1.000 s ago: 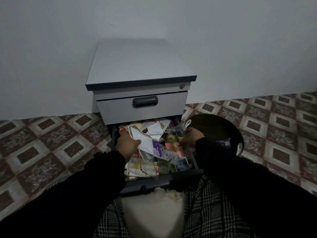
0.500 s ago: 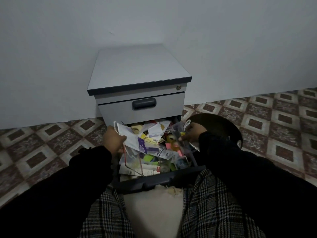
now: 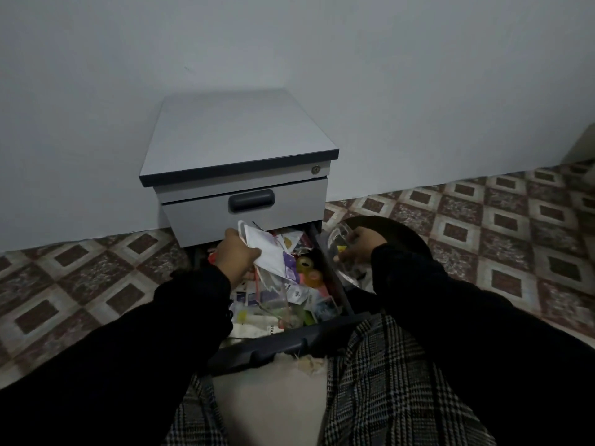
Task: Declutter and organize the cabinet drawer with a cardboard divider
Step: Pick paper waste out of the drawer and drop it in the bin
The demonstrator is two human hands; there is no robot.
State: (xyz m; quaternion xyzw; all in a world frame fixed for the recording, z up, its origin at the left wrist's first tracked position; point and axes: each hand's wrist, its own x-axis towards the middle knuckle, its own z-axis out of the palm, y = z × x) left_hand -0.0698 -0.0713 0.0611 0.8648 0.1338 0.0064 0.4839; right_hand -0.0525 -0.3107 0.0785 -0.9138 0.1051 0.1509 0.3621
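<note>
A grey cabinet [image 3: 238, 136] stands against the wall with its lower drawer [image 3: 283, 347] pulled out and stuffed with papers, packets and tape rolls [image 3: 309, 272]. My left hand [image 3: 236, 254] grips a bundle of white papers and plastic sleeves [image 3: 273, 255] lifted above the drawer's left side. My right hand [image 3: 360, 244] holds a clear plastic bag [image 3: 338, 239] with small items, just outside the drawer's right wall, over a dark round container [image 3: 402, 233]. A beige cardboard piece [image 3: 267, 403] lies on my lap below the drawer front.
The upper drawer [image 3: 244, 207] with a dark handle is closed. Patterned floor tiles [image 3: 515, 220] spread left and right of the cabinet. My checked trouser legs [image 3: 396, 391] flank the cardboard at the bottom of the view.
My left hand lifted the paper bundle higher and back toward the cabinet. My right hand carried the clear bag rightward out of the drawer, over the dark container.
</note>
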